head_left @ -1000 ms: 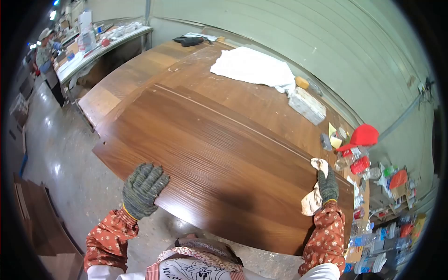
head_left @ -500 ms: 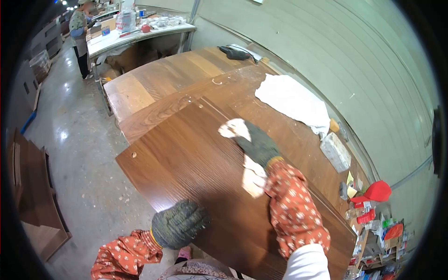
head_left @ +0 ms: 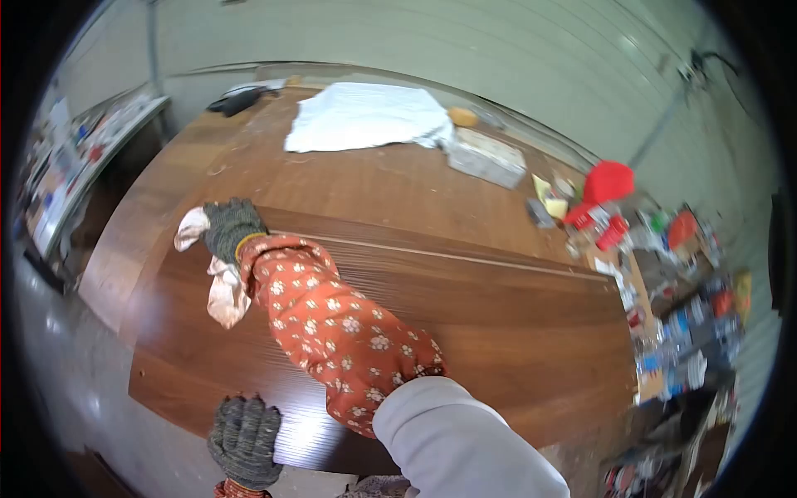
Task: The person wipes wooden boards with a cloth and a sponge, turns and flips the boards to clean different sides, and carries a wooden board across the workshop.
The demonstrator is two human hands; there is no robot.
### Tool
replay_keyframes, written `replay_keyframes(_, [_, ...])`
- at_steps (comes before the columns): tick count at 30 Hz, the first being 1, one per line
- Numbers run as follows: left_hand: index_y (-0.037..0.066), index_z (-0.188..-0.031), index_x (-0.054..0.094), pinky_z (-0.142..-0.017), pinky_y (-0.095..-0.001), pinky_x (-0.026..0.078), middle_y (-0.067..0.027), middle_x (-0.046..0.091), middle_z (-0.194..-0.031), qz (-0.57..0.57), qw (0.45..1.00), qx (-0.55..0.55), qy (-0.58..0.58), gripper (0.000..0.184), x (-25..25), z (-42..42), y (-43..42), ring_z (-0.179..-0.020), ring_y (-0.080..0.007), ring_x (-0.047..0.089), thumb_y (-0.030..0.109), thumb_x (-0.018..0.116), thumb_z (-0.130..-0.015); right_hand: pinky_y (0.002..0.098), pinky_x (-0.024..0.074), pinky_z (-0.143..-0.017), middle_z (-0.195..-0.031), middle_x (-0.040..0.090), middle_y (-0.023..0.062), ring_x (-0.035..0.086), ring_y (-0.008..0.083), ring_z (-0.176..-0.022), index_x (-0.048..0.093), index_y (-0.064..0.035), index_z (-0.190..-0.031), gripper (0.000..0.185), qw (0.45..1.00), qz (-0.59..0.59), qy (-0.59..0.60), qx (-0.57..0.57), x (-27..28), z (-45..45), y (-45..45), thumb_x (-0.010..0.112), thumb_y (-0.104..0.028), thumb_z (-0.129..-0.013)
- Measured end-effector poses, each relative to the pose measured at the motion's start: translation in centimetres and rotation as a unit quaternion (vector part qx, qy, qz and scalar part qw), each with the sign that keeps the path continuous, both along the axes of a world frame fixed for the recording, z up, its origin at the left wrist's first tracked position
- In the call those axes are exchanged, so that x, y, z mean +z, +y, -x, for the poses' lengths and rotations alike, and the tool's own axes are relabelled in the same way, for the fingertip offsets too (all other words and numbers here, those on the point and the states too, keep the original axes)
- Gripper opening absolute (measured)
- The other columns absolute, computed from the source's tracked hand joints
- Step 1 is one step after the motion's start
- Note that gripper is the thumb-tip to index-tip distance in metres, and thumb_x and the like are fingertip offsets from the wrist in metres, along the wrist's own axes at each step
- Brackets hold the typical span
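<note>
Sliding leftward, the right hand (head_left: 233, 230) is clutching half-hidden cloth (head_left: 227, 297); I'm not discerning whether the left hand (head_left: 245, 440) is gripping the woodgrain panel (head_left: 506, 332).

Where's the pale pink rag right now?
Head view, left of centre: the rag shows on both sides of the gloved right hand, at the brown board's far-left end.

A workshop: wooden panel (head_left: 515, 332), workbench (head_left: 398, 184)
</note>
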State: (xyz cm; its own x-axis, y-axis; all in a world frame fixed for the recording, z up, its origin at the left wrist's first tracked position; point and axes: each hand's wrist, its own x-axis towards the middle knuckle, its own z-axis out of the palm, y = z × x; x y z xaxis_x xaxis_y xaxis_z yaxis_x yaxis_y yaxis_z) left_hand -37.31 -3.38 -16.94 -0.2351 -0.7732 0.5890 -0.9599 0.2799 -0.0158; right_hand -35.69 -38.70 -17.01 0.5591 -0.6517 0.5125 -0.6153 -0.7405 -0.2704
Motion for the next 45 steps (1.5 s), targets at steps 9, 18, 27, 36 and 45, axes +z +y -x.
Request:
replay_keyframes(9, [0.008, -0.121, 0.059, -0.103, -0.0505, 0.038, -0.0148, 0.056, -0.128, -0.004, 0.999, -0.044, -0.014, 0.041, 1.7, 0.9, 0.0, -0.121, -0.0365, 0.050, 0.023, 0.051, -0.082, 0.0478, 0.0385, -0.095, -0.114, 0.061, 0.0191, 0.052, 0.0408, -0.107, 0.059, -0.0073, -0.116, 0.042, 0.984, -0.131, 0.067, -0.100, 7.4, 34.2, 7.2, 0.055, -0.034, -0.084])
replay_keyframes(18, [0.005, -0.122, 0.057, -0.103, -0.0500, 0.037, -0.0158, 0.055, -0.129, 0.008, 0.998, -0.023, -0.053, 0.044, 0.6, 1.1, 0.1, -0.121, -0.0374, 0.049, 0.020, 0.052, -0.082, 0.0458, 0.0443, -0.092, -0.114, 0.062, 0.0183, 0.058, 0.0382, -0.105, 0.058, -0.0116, -0.120, 0.043, 0.866, -0.158, 0.118, -0.459, 8.1, 67.8, 11.4, 0.048, -0.039, -0.088])
replay_keyframes(27, [0.004, -0.131, 0.049, -0.108, -0.0492, 0.032, -0.0181, 0.046, -0.137, -0.047, 0.993, 0.068, -0.087, 0.050, 1.0, 3.6, 1.5, -0.128, -0.0378, 0.042, 0.010, 0.053, -0.081, 0.0429, 0.0391, -0.100, -0.127, 0.055, 0.0196, 0.053, 0.0352, -0.116, 0.049, -0.0110, -0.133, 0.056, 0.717, -0.174, 0.099, -0.668, 7.9, 85.3, 15.5, 0.050, -0.039, -0.084])
replay_keyframes(36, [0.005, -0.124, 0.054, -0.106, -0.0523, 0.033, -0.0196, 0.049, -0.132, -0.128, 0.983, -0.091, -0.092, 0.055, 4.6, 13.7, 0.5, -0.125, -0.0384, 0.045, 0.002, 0.057, -0.069, 0.0413, 0.0392, -0.100, -0.136, 0.047, 0.0178, 0.046, 0.0361, -0.123, 0.042, -0.0127, -0.137, 0.047, 0.859, 0.024, 0.107, -0.500, 13.4, 83.6, 20.1, 0.051, -0.026, -0.093])
replay_keyframes(45, [0.007, -0.116, 0.060, -0.104, -0.0514, 0.037, -0.0201, 0.055, -0.125, -0.109, 0.988, -0.091, -0.063, 0.048, 4.7, 14.5, 2.6, -0.120, -0.0382, 0.050, 0.005, 0.058, -0.069, 0.0388, 0.0373, -0.101, -0.123, 0.056, 0.0177, 0.051, 0.0333, -0.116, 0.051, -0.0052, -0.129, 0.041, 0.955, -0.008, -0.020, -0.296, 15.7, 72.7, 17.7, 0.055, -0.021, -0.091])
